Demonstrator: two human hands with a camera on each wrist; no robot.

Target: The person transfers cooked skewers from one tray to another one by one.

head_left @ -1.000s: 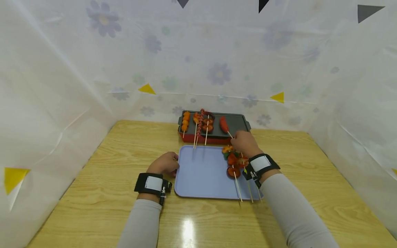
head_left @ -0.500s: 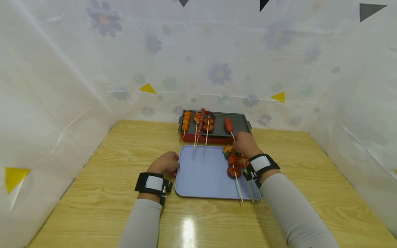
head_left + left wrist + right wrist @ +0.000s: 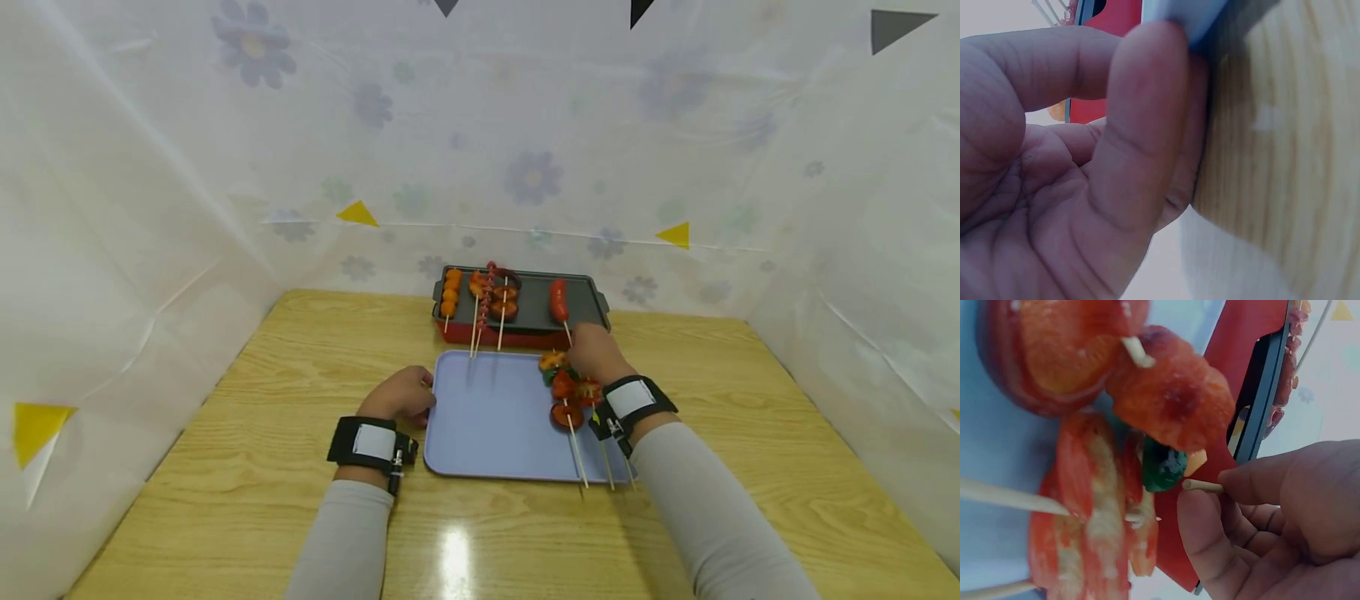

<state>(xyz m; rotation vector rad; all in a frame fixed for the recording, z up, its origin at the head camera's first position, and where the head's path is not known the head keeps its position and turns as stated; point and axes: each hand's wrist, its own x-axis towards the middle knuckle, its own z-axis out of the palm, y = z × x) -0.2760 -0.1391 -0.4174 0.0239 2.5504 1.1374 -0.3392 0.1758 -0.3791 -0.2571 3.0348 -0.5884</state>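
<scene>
Right hand (image 3: 596,352) pinches sausage skewer (image 3: 558,302) stick end; sausage lies on grill pan (image 3: 581,293).
Judged light, stiff, thin stick; hold bare end. Left hand (image 3: 397,396), fingers curled, steadies blue tray (image 3: 487,417).

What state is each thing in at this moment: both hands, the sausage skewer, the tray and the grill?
Right hand: pinches the stick of the sausage skewer.
Sausage skewer: sausage lying on the grill, stick held.
Left hand: fingers curled, touching the tray's left edge.
Tray: flat on the table, vegetable skewers lying at its right side.
Grill: holds four other skewers on its left part.
</scene>
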